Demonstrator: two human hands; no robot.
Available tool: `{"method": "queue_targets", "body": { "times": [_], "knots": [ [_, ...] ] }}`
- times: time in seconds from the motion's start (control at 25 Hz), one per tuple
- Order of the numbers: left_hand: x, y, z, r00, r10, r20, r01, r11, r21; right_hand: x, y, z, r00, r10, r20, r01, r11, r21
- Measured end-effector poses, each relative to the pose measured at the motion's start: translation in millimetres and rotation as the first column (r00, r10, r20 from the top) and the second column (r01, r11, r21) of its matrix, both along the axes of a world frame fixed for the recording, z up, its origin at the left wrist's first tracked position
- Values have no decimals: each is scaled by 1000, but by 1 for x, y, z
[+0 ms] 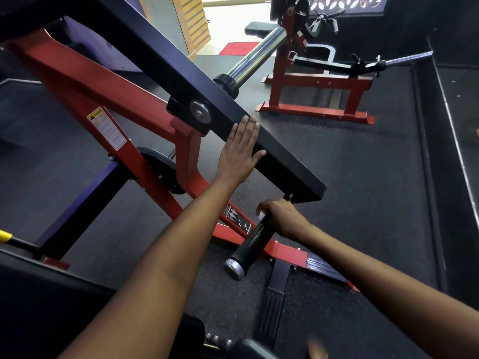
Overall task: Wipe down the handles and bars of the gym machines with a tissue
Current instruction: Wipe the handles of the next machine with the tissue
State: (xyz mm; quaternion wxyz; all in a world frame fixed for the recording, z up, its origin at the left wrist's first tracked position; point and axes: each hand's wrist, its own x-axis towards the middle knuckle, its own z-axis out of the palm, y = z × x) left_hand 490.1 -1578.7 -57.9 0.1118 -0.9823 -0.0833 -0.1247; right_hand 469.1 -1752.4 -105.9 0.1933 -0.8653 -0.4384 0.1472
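Tissue: only small white corner visible, rest hidden under right hand, near centre. Right hand wraps tissue round black handle, upper end covered by hand. Left hand flat, fingers straight and together, pressing black arm. Arm's far end cut off top left. Red frame behind.

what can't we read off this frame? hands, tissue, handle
- Tissue: head view, only a small white bit shows; the right hand covers the rest.
- Handle: its upper stretch is hidden under the right hand, so wiped or not is unclear.
- Left hand: lies flat on the black arm; its palm side is hidden.
- Warning sticker: text too small to read.
- Black arm's upper end: cut off by the frame's top-left edge.
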Motion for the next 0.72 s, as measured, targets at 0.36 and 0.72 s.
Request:
{"method": "queue_targets", "body": {
  "times": [0.36, 0.72],
  "knots": [
    [-1, -5, -2, 1000, 10, 8, -9, 998, -54, -71, -28, 23, 878, 477, -33, -445, 841, 309],
    [1, -14, -1, 998, 58, 9, -57, 996, -75, -58, -30, -17, 998, -50, 26, 34, 900, 434]
  ]
}}
